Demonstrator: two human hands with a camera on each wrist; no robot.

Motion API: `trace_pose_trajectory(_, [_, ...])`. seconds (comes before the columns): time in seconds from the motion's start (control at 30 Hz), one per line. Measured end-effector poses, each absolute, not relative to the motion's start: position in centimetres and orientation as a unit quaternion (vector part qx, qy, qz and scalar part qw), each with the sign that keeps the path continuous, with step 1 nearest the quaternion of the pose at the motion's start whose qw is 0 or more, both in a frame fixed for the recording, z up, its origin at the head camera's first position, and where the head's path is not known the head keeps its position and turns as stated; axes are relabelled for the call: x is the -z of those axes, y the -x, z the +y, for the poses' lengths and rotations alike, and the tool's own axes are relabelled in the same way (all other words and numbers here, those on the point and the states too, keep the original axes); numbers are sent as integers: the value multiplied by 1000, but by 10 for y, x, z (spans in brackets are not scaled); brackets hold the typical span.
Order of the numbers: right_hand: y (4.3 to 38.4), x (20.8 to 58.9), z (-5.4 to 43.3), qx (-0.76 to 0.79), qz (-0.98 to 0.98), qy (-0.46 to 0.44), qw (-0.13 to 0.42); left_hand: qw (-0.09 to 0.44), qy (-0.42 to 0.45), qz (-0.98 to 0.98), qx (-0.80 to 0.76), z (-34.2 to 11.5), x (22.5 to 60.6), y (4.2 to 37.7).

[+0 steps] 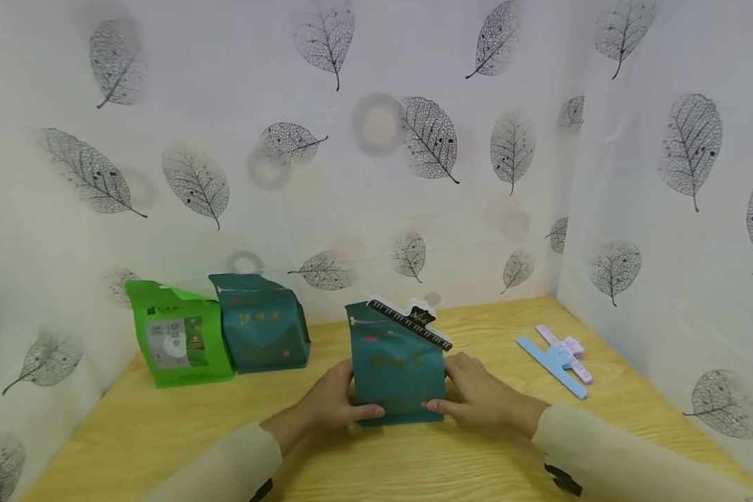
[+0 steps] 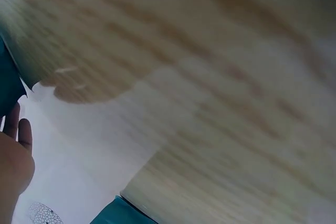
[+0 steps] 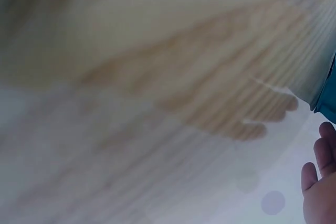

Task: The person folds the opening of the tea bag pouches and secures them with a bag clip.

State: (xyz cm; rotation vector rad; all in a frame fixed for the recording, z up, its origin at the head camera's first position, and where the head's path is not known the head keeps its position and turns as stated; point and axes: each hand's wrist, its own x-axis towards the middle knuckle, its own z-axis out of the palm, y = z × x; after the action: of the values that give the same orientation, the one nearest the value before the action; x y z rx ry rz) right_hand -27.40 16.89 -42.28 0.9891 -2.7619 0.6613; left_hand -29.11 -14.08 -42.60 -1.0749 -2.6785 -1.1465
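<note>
A teal pouch bag (image 1: 398, 376) stands upright on the table, held between both hands. My left hand (image 1: 334, 401) grips its left side, thumb across the lower front. On the opposite side, my right hand (image 1: 486, 396) holds it the same way, thumb at the lower right corner. A black-and-white bag clip (image 1: 411, 322) with a piano-key pattern sits slanted across the bag's top right. Each wrist view shows only part of the hand beside a teal edge of the bag (image 2: 8, 80) (image 3: 329, 95); the fingers behind the bag are hidden in the head view.
At the back left stand a bright green bag (image 1: 185, 341) and another teal bag (image 1: 266, 328), side by side. On the right lie a light blue clip (image 1: 552, 366) and a pale lilac clip (image 1: 567, 352), crossing. Leaf-patterned cloth (image 1: 326, 202) encloses the wooden table (image 1: 351, 467).
</note>
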Motion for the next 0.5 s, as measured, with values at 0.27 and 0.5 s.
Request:
trace_pose_trajectory(0.27, [277,422,170,-227,-918,-319,57,14,346,-863,367,-142,423,293])
trace_pose_trajectory(0.5, [277,423,172,-142,-915,-357,122,1,340,-864,371,-141,423,289])
